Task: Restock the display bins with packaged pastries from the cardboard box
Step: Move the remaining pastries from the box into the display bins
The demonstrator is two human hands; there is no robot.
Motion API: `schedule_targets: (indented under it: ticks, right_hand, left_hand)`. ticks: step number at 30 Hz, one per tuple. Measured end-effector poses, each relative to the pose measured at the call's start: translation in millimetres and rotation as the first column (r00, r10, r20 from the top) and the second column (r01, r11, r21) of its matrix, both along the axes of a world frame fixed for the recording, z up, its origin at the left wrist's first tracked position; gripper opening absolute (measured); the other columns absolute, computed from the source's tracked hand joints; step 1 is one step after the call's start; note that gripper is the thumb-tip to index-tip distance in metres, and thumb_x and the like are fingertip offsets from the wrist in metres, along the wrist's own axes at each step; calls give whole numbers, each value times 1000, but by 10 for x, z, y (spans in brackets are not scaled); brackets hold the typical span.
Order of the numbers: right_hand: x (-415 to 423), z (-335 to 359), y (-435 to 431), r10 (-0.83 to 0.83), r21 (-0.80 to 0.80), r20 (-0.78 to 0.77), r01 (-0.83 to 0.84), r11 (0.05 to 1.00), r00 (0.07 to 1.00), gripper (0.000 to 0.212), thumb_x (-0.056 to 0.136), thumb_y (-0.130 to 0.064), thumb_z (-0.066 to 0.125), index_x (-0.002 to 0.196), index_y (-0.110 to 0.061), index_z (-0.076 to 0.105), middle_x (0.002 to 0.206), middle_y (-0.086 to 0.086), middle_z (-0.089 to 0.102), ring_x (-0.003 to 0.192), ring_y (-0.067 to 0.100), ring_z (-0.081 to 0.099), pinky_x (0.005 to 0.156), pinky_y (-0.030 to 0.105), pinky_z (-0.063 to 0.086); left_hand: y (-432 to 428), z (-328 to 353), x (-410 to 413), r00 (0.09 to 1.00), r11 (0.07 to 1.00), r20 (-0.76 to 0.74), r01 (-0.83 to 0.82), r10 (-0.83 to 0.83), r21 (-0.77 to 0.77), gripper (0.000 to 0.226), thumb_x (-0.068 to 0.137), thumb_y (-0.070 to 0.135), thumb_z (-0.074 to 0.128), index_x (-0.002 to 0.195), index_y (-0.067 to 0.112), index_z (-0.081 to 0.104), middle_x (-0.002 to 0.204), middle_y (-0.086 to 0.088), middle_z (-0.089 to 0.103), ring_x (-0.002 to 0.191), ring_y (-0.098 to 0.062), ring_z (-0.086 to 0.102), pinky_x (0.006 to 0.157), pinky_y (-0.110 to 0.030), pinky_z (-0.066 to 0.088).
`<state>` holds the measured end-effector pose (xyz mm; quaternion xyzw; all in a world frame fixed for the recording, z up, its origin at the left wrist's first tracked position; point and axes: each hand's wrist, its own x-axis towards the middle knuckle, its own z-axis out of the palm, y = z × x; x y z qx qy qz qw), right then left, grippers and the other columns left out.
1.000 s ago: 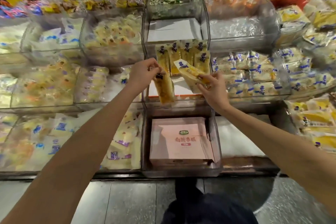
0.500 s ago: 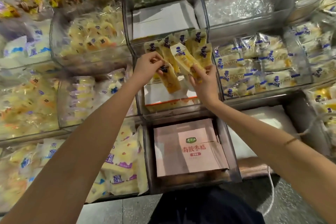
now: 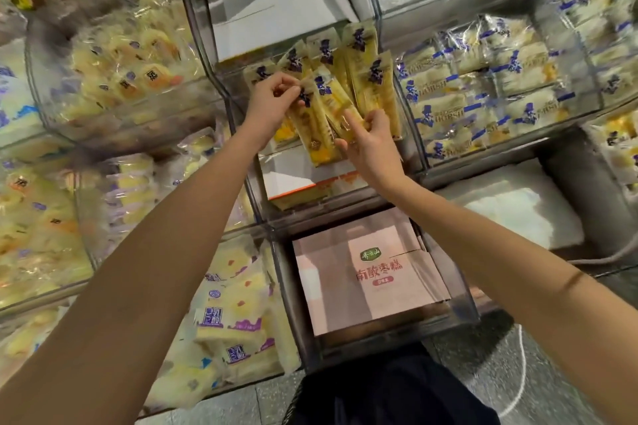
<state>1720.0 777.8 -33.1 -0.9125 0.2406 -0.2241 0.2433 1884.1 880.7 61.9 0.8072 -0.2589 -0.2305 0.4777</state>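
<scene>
Both my hands are at the middle clear display bin (image 3: 407, 148). My left hand (image 3: 272, 105) pinches the top edge of a long yellow pastry packet (image 3: 312, 134) that hangs down over the bin's front. My right hand (image 3: 371, 145) holds the lower end of a second yellow packet (image 3: 333, 98), tilted up to the left. Behind them a row of the same yellow packets (image 3: 359, 52) stands upright in the bin. A pink cardboard box (image 3: 369, 272) with red lettering lies in the bin below, beneath my arms.
Clear bins surround the middle one: white packets with blue print (image 3: 483, 93) on the right, round yellow pastries (image 3: 127, 69) on the left, white and purple packets (image 3: 234, 317) at lower left. A white box (image 3: 276, 7) sits in the bin above. Grey floor lies at the bottom.
The camera has tipped further down and closer to the bins. Both hands have kept their packets and brought them closer together in front of the standing row.
</scene>
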Motion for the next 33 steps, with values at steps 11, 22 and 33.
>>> schedule_targets:
  ticks: [11,22,33]
  right_hand:
    - [-142,13,-125,-56,-314,-171,-1,950,984,44,89,-48,55,122,-19,62,94,10,58,92,31,51,74,37,37]
    - [-191,-64,-312,-7,-467,-142,-61,882,990,63,70,-34,82,124,-17,55,124,20,55,118,35,44,94,46,38]
    - [-133,-5,-581,145,-519,-360,-327,790,922,108,74,-57,73,157,-30,9,164,12,7,148,43,5,115,62,-2]
  left_hand:
    - [32,-319,-68,989,989,-11,-146,146,18,61,88,9,70,142,16,42,126,4,53,113,-10,51,94,-24,46]
    - [-20,-677,-393,978,975,-97,-170,185,144,67,87,14,72,144,10,37,140,-8,51,126,-24,51,105,-38,44]
    - [112,-756,-501,996,992,6,-95,94,89,62,88,14,71,140,20,38,122,7,51,113,-13,52,101,-36,48]
